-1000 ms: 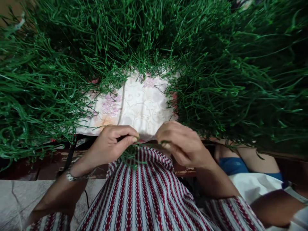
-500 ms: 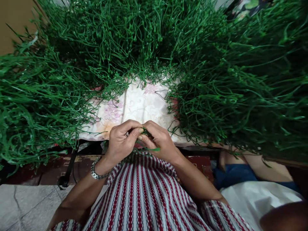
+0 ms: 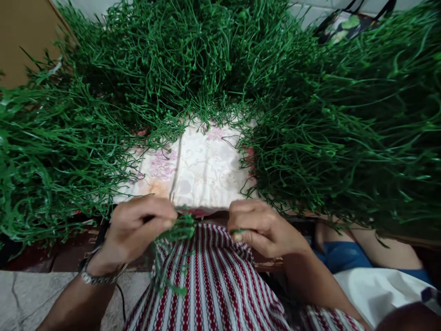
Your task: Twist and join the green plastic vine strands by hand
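Observation:
My left hand point(image 3: 141, 230) is closed, thumb against the forefinger, on a small bunch of green stems point(image 3: 184, 226). Some of these strands hang down, blurred, in front of the striped shirt. Apart from it, to the right, my right hand point(image 3: 263, 227) is also closed. A bit of green shows between its thumb and forefinger, though most of what it pinches is hidden. Both hands are at the near edge of a flowered tablecloth point(image 3: 206, 170). Around the cloth rise large heaps of thin, glossy, plastic-looking green stems point(image 3: 193, 55) with small knobbed tips.
Tall stem piles stand left point(image 3: 62, 151) and right point(image 3: 337, 138) of the cloth. A dark flowered bag point(image 3: 347, 25) is behind at the upper right. Another person's bare legs and blue shorts point(image 3: 344, 255) are at the lower right. A brown panel point(image 3: 27, 37) stands at the upper left.
My hands were together at the cloth's edge and have now drawn apart, left hand leftward and right hand rightward. The green bunch now shows at my left fingers.

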`<state>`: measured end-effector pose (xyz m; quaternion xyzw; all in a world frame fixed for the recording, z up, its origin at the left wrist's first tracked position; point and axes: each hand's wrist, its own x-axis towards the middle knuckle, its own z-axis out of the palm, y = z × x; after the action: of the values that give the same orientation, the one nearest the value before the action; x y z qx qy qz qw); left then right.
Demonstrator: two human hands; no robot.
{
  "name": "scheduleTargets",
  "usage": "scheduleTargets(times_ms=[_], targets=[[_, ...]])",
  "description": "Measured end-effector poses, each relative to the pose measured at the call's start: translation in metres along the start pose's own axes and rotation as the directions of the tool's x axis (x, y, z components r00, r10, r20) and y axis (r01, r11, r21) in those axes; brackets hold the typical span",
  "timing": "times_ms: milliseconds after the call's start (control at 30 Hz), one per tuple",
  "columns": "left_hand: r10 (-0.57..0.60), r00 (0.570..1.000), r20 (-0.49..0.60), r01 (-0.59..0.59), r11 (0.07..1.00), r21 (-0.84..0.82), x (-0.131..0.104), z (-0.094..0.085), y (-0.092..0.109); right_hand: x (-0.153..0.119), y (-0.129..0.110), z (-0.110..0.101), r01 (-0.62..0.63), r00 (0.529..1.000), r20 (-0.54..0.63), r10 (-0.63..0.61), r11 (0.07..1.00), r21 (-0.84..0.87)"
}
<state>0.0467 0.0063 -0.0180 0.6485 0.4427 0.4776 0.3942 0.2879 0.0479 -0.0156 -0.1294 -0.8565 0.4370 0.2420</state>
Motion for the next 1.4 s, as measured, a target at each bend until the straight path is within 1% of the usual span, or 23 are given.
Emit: scheduleTargets(times_ms=[33,67,100,167,200,233,267,367,433,500,567,667,800,833,900,1000,1067,1133,1167,1233,1267,1333,1400], targets=[[-0.050,0.998,-0.038,0.050,0.999,0.012,0.004,0.003,-0.003,0.001,0.000,-0.001,-0.026,0.996,-0.082,0.025,1.000,-0.010],[-0.103,0.994,-0.034,0.103,0.995,-0.011,0.008,0.008,-0.007,0.003,0.001,-0.001,-0.060,0.982,-0.183,0.054,0.998,-0.025],[-0.158,0.987,-0.033,0.157,0.987,-0.042,0.014,0.014,-0.011,0.007,0.002,0.000,-0.100,0.952,-0.294,0.085,0.994,-0.038],[-0.232,0.972,-0.034,0.228,0.968,-0.108,0.024,0.027,-0.018,0.017,0.006,0.007,-0.202,0.856,-0.490,0.167,0.979,-0.019],[-0.255,0.966,-0.045,0.247,0.959,-0.137,0.027,0.033,-0.020,0.022,0.009,0.011,-0.254,0.809,-0.546,0.218,0.967,0.011],[-0.267,0.962,-0.061,0.255,0.954,-0.161,0.030,0.038,-0.022,0.026,0.012,0.017,-0.293,0.781,-0.564,0.269,0.955,0.049],[-0.275,0.958,-0.080,0.258,0.950,-0.178,0.032,0.041,-0.022,0.030,0.015,0.022,-0.322,0.777,-0.545,0.316,0.943,0.088],[-0.287,0.946,-0.151,0.254,0.945,-0.205,0.032,0.045,-0.024,0.036,0.023,0.037,-0.376,0.816,-0.417,0.401,0.915,0.144],[-0.285,0.937,-0.202,0.245,0.948,-0.201,0.032,0.046,-0.025,0.037,0.027,0.045,-0.408,0.821,-0.393,0.415,0.907,0.106],[-0.272,0.928,-0.255,0.226,0.954,-0.196,0.032,0.046,-0.028,0.037,0.029,0.050,-0.414,0.824,-0.414,0.387,0.910,0.028],[-0.254,0.919,-0.300,0.203,0.960,-0.191,0.032,0.047,-0.030,0.036,0.031,0.054,-0.384,0.833,-0.445,0.328,0.923,-0.039],[-0.251,0.907,-0.338,0.192,0.961,-0.197,0.033,0.047,-0.033,0.036,0.033,0.059,-0.342,0.832,-0.490,0.261,0.936,-0.082],[-0.284,0.882,-0.375,0.197,0.947,-0.254,0.034,0.048,-0.033,0.037,0.035,0.063,-0.360,0.820,-0.525,0.229,0.919,-0.163],[-0.298,0.878,-0.374,0.194,0.937,-0.292,0.035,0.049,-0.032,0.037,0.035,0.062,-0.363,0.823,-0.523,0.220,0.913,-0.187],[-0.353,0.874,-0.333,0.203,0.890,-0.409,0.036,0.050,-0.030,0.038,0.036,0.061,-0.354,0.835,-0.512,0.204,0.910,-0.216],[-0.464,0.858,-0.223,0.263,0.767,-0.586,0.039,0.051,-0.027,0.041,0.036,0.062,-0.308,0.854,-0.491,0.174,0.929,-0.206],[-0.516,0.838,-0.179,0.291,0.699,-0.653,0.043,0.048,-0.027,0.042,0.034,0.066,-0.270,0.857,-0.495,0.141,0.942,-0.200],[-0.533,0.817,-0.219,0.248,0.668,-0.701,0.048,0.040,-0.028,0.041,0.030,0.072,-0.229,0.870,-0.483,0.096,0.947,-0.224],[-0.521,0.807,-0.276,0.189,0.672,-0.716,0.051,0.035,-0.029,0.039,0.027,0.073,-0.205,0.881,-0.468,0.069,0.947,-0.247],[-0.464,0.787,-0.407,0.062,0.716,-0.696,0.058,0.025,-0.029,0.036,0.022,0.071,-0.166,0.894,-0.447,0.022,0.944,-0.286],[-0.426,0.792,-0.437,0.033,0.745,-0.666,0.061,0.021,-0.028,0.034,0.019,0.066,-0.157,0.889,-0.459,0.002,0.941,-0.301],[-0.385,0.846,-0.367,0.097,0.790,-0.605,0.065,0.018,-0.026,0.031,0.014,0.052,-0.158,0.854,-0.519,-0.040,0.930,-0.333],[-0.382,0.880,-0.281,0.172,0.810,-0.561,0.067,0.021,-0.024,0.031,0.010,0.036,-0.138,0.829,-0.550,-0.097,0.918,-0.371]])
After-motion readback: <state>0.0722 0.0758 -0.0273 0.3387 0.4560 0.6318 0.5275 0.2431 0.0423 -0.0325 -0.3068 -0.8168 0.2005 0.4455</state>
